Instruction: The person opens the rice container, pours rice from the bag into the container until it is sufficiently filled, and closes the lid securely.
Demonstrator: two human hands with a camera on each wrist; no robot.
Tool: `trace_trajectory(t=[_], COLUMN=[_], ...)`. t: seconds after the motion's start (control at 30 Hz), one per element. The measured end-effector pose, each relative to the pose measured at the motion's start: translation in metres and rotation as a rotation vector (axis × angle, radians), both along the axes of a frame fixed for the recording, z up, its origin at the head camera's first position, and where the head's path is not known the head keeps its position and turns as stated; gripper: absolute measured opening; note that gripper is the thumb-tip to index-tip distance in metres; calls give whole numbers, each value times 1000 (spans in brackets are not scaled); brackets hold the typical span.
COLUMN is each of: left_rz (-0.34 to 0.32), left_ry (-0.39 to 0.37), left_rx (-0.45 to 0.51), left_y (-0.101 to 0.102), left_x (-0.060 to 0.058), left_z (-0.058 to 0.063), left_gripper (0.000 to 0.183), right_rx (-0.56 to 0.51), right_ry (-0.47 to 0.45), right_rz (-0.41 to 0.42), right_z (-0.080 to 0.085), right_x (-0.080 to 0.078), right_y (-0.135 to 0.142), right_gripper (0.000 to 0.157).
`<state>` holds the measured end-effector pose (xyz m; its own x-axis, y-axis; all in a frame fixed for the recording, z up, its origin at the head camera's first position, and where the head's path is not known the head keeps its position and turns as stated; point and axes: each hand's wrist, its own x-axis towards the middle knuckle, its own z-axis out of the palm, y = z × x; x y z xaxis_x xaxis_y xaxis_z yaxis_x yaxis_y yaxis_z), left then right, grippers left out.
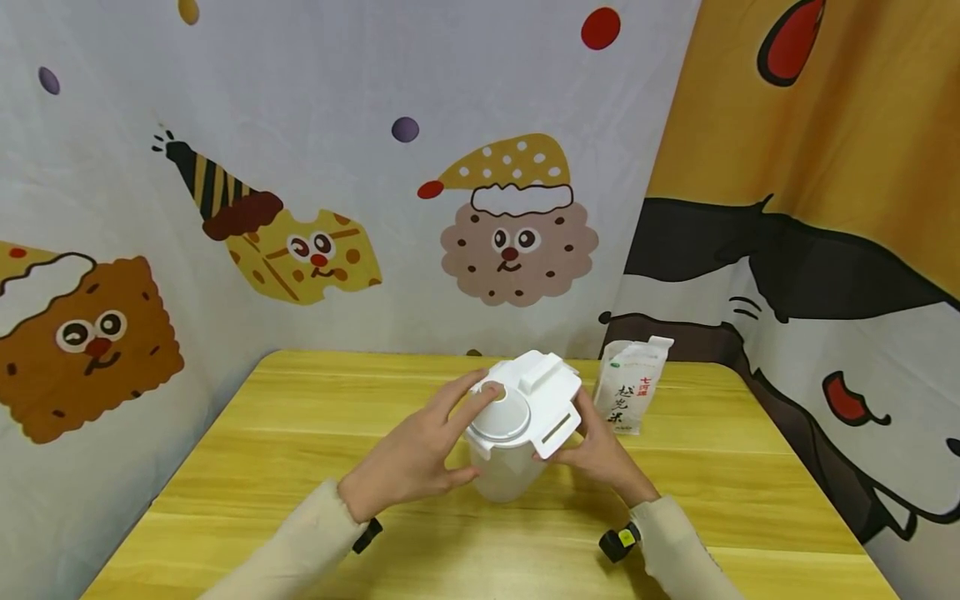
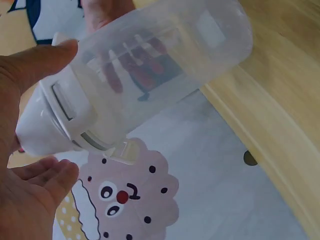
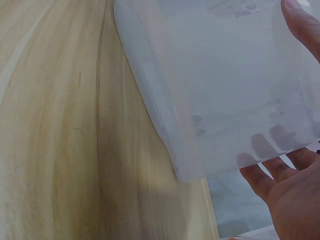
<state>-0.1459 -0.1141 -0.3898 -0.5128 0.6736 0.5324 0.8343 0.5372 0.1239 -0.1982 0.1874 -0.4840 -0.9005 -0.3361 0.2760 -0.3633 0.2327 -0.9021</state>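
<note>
A translucent plastic storage container point(image 1: 506, 475) with a white lid point(image 1: 543, 379) is near the middle of the wooden table, tilted. My right hand point(image 1: 603, 454) grips its right side; in the right wrist view its thumb and fingers lie on opposite sides of the container wall point(image 3: 225, 90). My left hand point(image 1: 412, 454) spans the left of the lid, one finger on the round cap point(image 1: 504, 417) and the thumb lower down. In the left wrist view that thumb touches the edge of the lid point(image 2: 75, 100). The container looks empty.
A white paper-like bag point(image 1: 630, 387) with printed characters stands upright behind my right hand. The wooden table point(image 1: 315, 433) ends at a patterned cloth backdrop point(image 1: 322, 125) with cartoon biscuits. More patterned cloth point(image 1: 825, 375) hangs on the right.
</note>
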Motion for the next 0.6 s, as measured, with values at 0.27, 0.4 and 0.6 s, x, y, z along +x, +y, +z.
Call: trace_trajectory(t=[0.27,0.4,0.6], left_rz=[7,25,30], left_ry=[92,124,142], left_rx=[-63,-99,-100], left_y=[5,6,9], left_x=[0,0,-1], left_z=[-1,0,1], left_gripper=[115,113,105], right_rx=[8,13,17], right_ry=[23,24,11], right_rz=[-8,-12,-15], right_z=[-1,-1,-1], right_x=[0,0,0], right_y=[-2,-2,-1], right_gripper=[119,119,120])
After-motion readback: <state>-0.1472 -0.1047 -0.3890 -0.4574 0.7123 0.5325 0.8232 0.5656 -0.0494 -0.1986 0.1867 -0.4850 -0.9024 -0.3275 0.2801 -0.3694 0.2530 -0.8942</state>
